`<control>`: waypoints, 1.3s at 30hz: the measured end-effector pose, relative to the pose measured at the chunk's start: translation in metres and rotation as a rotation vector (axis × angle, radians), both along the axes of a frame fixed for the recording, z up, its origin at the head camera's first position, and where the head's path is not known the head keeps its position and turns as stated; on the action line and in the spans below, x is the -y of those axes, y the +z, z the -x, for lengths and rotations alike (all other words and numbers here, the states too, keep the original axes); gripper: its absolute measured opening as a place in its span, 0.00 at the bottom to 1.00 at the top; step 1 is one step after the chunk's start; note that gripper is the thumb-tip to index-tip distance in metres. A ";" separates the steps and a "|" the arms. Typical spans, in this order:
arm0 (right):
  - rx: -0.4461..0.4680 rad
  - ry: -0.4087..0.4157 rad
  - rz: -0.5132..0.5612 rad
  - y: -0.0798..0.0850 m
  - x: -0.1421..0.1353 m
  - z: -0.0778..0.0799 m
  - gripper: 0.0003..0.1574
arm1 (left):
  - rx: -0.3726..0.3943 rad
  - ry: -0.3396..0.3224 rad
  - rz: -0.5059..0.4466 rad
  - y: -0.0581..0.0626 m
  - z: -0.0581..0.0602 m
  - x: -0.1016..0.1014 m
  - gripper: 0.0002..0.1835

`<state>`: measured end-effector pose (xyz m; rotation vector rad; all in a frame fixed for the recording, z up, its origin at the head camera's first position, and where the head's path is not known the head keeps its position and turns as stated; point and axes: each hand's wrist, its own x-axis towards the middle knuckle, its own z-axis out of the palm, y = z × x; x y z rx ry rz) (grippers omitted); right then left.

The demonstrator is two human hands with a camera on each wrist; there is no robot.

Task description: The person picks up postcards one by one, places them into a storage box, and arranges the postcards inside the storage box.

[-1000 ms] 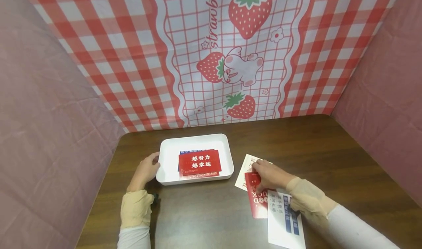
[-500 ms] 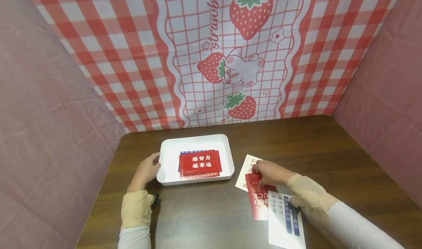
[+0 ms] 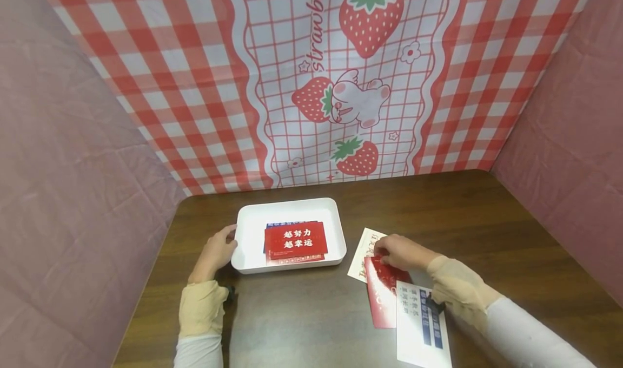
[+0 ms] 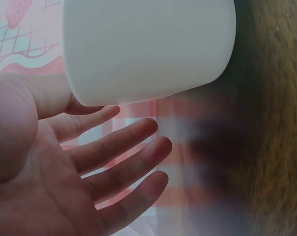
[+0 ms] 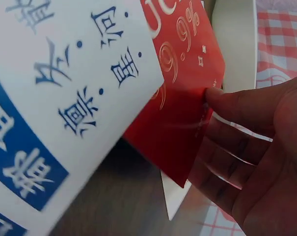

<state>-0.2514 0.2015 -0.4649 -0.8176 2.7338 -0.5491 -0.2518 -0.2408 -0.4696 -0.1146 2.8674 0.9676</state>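
Note:
My right hand [image 3: 406, 253] pinches the red card [image 3: 382, 303] by its far edge. In the right wrist view the thumb lies on the face of the red card [image 5: 177, 113], with the fingers behind it, and the card tilts up. Partly under that hand lies a cream card [image 3: 358, 261] with red writing. A white card [image 3: 411, 333] with blue bands overlaps the red one on the near side. At the left end of the white tray [image 3: 248, 235] is my left hand [image 3: 216, 253]. Its fingers spread loosely below the tray wall [image 4: 148, 54], the thumb against it.
Inside the tray a red card [image 3: 297, 250] with white characters lies over a blue card [image 3: 292, 224] and another red card. The brown table [image 3: 292, 319] ends at a red-and-white checked cloth [image 3: 194, 86]. Pink cloth [image 3: 73, 168] hangs at both sides.
The right hand's hold has lifted the far edge of the red card, which now tilts and has slid slightly nearer. The left hand and tray have stayed put.

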 end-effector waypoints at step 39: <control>0.338 -0.272 0.511 0.002 -0.017 0.013 0.11 | 0.023 0.003 -0.001 -0.002 0.002 0.001 0.27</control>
